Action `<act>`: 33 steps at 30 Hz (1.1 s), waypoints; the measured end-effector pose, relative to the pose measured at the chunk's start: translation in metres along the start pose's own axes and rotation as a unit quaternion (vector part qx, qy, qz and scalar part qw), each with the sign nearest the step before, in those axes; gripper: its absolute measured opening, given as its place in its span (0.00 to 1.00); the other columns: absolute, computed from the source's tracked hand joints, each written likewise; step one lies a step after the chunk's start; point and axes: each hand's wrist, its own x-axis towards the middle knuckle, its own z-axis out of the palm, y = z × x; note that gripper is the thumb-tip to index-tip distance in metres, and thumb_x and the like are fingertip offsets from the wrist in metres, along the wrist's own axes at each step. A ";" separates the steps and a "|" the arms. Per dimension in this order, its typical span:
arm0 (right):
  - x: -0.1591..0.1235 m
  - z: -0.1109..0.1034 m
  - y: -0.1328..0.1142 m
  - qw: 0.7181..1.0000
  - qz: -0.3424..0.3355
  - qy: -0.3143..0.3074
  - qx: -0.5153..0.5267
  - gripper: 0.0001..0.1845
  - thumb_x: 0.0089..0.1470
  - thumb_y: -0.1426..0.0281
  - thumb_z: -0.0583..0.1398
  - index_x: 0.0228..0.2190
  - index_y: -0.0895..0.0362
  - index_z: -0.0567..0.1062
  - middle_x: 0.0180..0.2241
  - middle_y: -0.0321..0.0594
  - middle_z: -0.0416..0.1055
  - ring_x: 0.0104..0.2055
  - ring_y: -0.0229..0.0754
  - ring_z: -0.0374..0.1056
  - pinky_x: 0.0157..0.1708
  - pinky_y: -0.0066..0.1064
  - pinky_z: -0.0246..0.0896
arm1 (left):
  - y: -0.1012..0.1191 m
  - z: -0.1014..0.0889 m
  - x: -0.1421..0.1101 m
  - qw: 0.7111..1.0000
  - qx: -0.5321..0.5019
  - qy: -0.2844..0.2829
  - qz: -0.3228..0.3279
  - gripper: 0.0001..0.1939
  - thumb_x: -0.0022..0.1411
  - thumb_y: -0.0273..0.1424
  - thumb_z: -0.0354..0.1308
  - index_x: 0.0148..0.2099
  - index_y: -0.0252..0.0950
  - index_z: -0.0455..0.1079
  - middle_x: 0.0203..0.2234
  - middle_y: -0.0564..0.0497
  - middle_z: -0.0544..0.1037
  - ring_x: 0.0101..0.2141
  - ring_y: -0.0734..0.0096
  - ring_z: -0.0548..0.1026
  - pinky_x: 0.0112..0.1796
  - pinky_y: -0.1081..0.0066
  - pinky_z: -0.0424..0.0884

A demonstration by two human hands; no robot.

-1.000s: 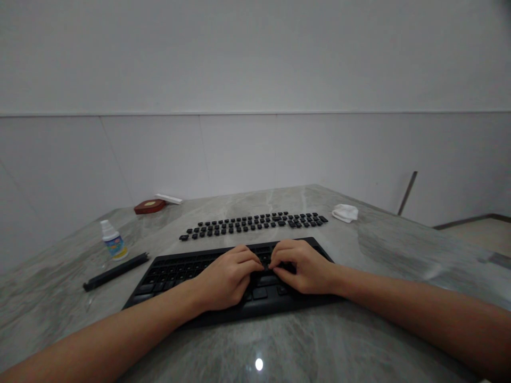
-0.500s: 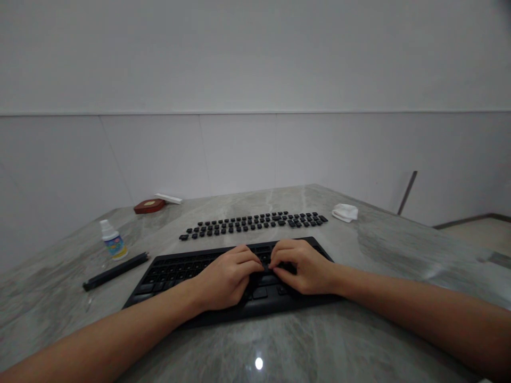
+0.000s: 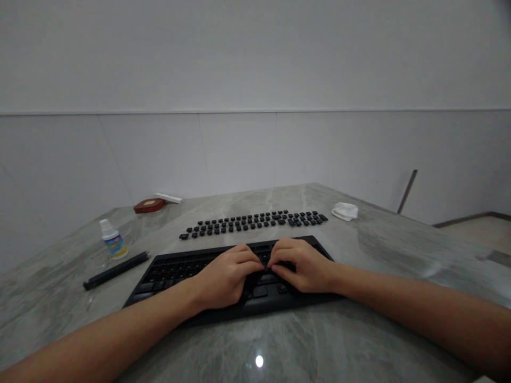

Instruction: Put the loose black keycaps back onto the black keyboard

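Left hand [image 3: 227, 277] and right hand [image 3: 305, 266]: fingers bent, tips close together over 1 keyboard [image 3: 259, 292]; cannot tell if anything pinched. Keyboard directly beneath fingers. Tabletop [image 3: 299, 343] extends from keyboard's near edge; strip separates keyboard's far edge from black keycaps [image 3: 238, 227], rowed, too small to count. Left of keyboard: 1 black bar [image 3: 115, 270], 1 spray bottle [image 3: 114, 243]. Beyond keyboard, rightward: 1 white cloth [image 3: 345, 211]; leftward: 1 brown box [image 3: 149, 206].

dim light | glare spot [image 3: 259, 361] on tabletop [image 3: 307, 340] | top-right corner dark
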 end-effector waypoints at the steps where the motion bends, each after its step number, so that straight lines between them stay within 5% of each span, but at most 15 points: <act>1: 0.000 0.000 0.000 1.000 -0.001 -0.001 0.001 0.07 0.55 0.75 0.58 0.34 0.59 0.77 0.33 0.43 0.73 0.37 0.42 0.69 0.40 0.33 0.65 | 0.000 0.000 0.000 1.000 0.001 0.000 0.003 0.21 0.55 0.15 0.45 0.47 0.30 0.72 0.38 0.43 0.77 0.41 0.62 0.71 0.43 0.62 0.74; 26: 0.000 -0.004 -0.007 1.000 -0.010 0.005 0.028 0.07 0.48 0.76 0.58 0.26 0.61 0.77 0.30 0.43 0.71 0.31 0.39 0.67 0.32 0.30 0.64 | 0.000 0.000 -0.001 1.000 0.003 0.015 0.021 0.20 0.56 0.14 0.45 0.46 0.28 0.73 0.40 0.41 0.77 0.41 0.62 0.71 0.43 0.63 0.74; 33: -0.001 -0.001 -0.002 1.000 -0.015 -0.002 0.016 0.08 0.46 0.78 0.59 0.30 0.60 0.77 0.34 0.44 0.72 0.35 0.41 0.69 0.37 0.32 0.66 | 0.003 -0.001 -0.001 1.000 0.009 -0.002 0.007 0.20 0.58 0.15 0.44 0.49 0.30 0.70 0.41 0.42 0.75 0.42 0.63 0.70 0.44 0.63 0.72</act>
